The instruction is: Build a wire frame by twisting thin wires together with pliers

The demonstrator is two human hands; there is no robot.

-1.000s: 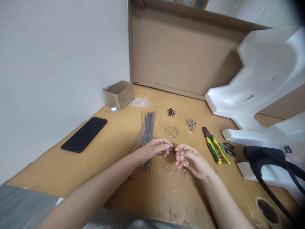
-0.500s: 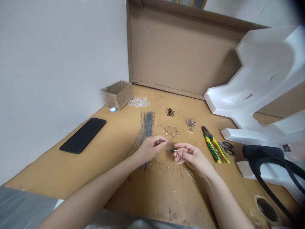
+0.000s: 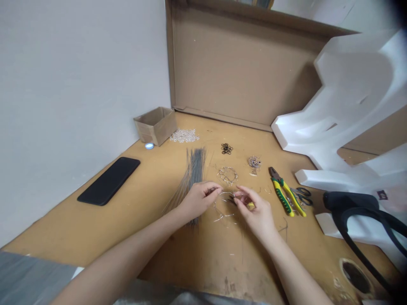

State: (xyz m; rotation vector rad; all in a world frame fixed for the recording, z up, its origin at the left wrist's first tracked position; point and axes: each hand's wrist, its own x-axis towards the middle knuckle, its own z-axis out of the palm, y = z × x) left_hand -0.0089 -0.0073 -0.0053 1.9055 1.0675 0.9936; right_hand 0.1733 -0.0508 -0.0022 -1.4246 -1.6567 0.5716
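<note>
My left hand (image 3: 203, 197) is closed in a pinch on one side of a thin silver wire ring (image 3: 224, 215) with short ends sticking out. At the ring's upper right, the thumb and fingertips of my right hand (image 3: 256, 209) close on the wire. Dark tips and a bit of yellow handle, like small pliers (image 3: 251, 204), show by my right fingers; I cannot tell whether they are held or lie beneath. A bundle of straight grey wires (image 3: 196, 165) lies partly under my left hand. Just beyond my hands rests another wire ring (image 3: 227, 175).
Green-and-yellow pliers (image 3: 282, 192) and black-handled scissors (image 3: 303, 195) lie to the right. Farther back are black rings (image 3: 227, 148), a coiled wire piece (image 3: 254, 162), clear bits (image 3: 184, 135) and a small cardboard box (image 3: 155, 126). A black phone (image 3: 109, 181) lies left; white foam (image 3: 356, 97) stands right.
The wire ring has turned and now hangs below and between both hands. My right hand has shifted its grip to the ring's upper edge. My left hand has hardly moved.
</note>
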